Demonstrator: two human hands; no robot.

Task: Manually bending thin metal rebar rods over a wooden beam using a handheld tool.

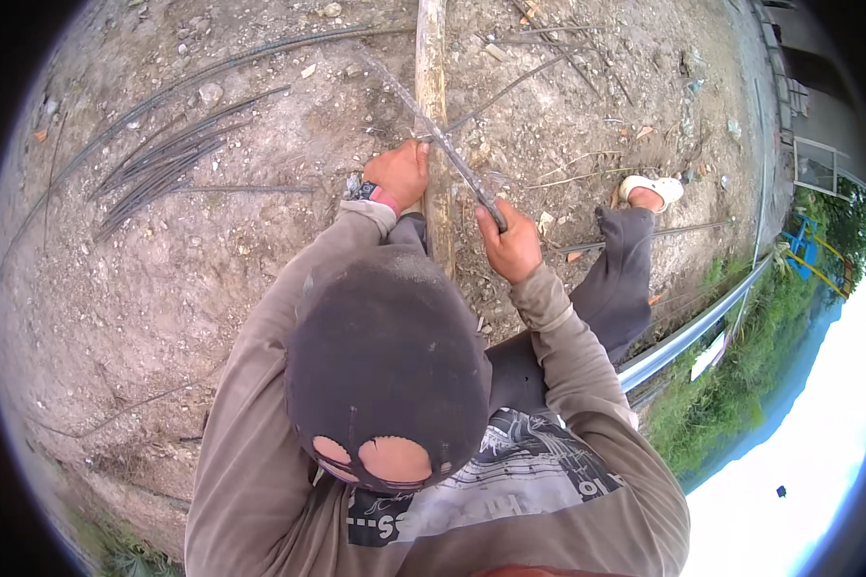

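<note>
My right hand point(512, 245) is wrapped round the near end of a long grey metal bar point(462, 171). The bar slants away to the far left, crossing above a pale wooden pole point(431, 58) on the ground. My left hand point(399, 176) is closed at the pole's left side, its thumb against the wood. A thin steel rod point(510, 88) runs from the far right under the bar, in line with my left fingers, which appear to grip its end; the grip itself is partly hidden. A dark watch point(361, 190) is on my left wrist.
Several short steel rods point(164, 178) lie piled on stony ground at left, beside a long curved rod point(164, 85). My bent knee point(390, 327), in torn dark trousers, is near the pole. My right foot wears a white clog point(656, 189). A metal rail point(683, 332) stands at right.
</note>
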